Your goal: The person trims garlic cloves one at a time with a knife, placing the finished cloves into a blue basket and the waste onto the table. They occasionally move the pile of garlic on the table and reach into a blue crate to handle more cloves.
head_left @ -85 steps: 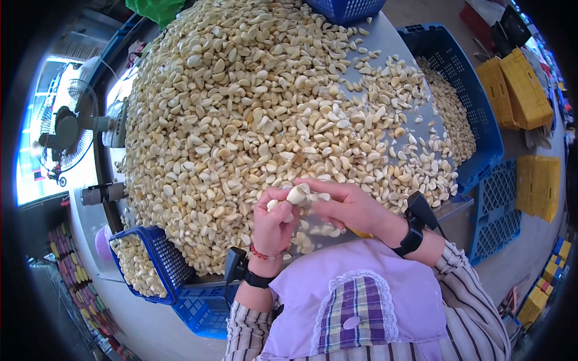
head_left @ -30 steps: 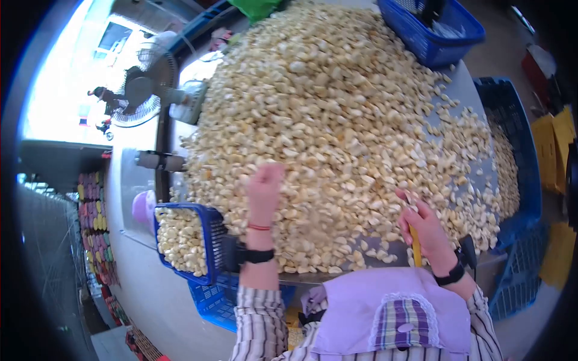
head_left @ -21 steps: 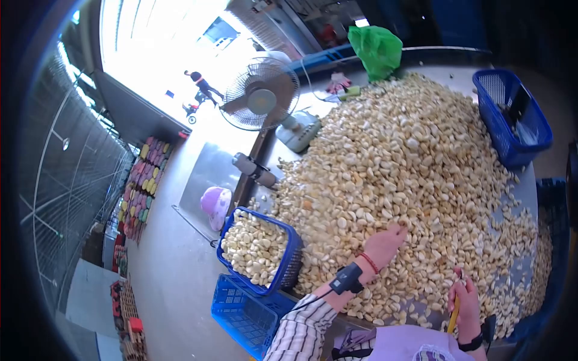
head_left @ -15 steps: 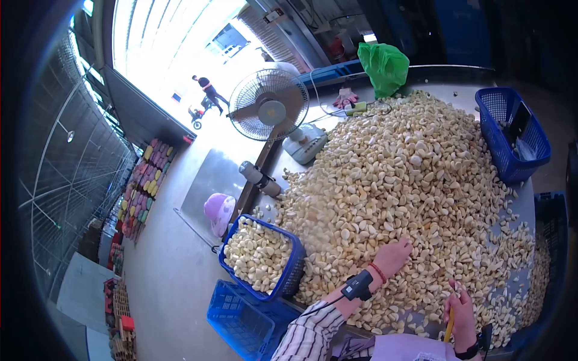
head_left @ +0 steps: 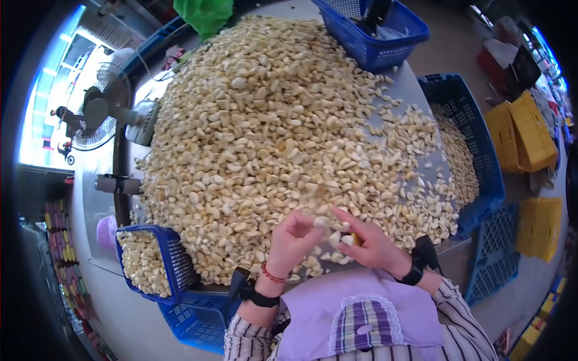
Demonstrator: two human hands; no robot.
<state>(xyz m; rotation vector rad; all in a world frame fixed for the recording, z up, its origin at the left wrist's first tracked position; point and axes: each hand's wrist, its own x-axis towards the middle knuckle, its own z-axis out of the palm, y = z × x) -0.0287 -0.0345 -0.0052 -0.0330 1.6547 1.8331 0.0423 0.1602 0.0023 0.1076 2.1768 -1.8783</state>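
Near lower centre, the left hand (head_left: 294,242) is pinching a pale, smooth piece (head_left: 321,222) at its fingertips; the right hand (head_left: 372,246) is curling around similar pieces (head_left: 335,239) and something yellow (head_left: 356,239), seemingly handling few at a time. Beyond, a heap (head_left: 259,132) of curved, clove-like pieces is covering the smooth grey surface (head_left: 415,90), with more filling a blue mesh basket (head_left: 176,265) at lower left.

Smooth matt pale cloves (head_left: 241,150), dull grey metal tabletop (head_left: 415,90) (faintly glossy), 1 crinkled green plastic bag (head_left: 205,15), purple cloth apron (head_left: 301,307)
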